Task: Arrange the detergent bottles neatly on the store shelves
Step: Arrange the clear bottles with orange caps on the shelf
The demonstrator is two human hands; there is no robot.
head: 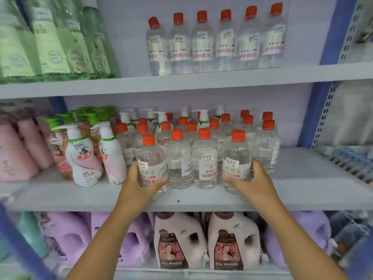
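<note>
Several clear detergent bottles with orange caps stand in rows on the middle shelf (302, 186). My left hand (139, 182) grips the front row's leftmost clear bottle (152, 158) low on its side. My right hand (256, 180) grips the front row's rightmost clear bottle (237, 158) from the right. Two more clear bottles (191, 160) stand between them in the front row. Another row of the same bottles (216, 39) lines the top shelf.
White and pink pump bottles (84, 156) and pink pouches (18, 150) stand left of the clear ones. Green bottles (48, 41) fill the top left. Purple jugs (74, 239) and pink jugs (232, 241) sit on the bottom shelf. A blue upright (321, 110) bounds the right side.
</note>
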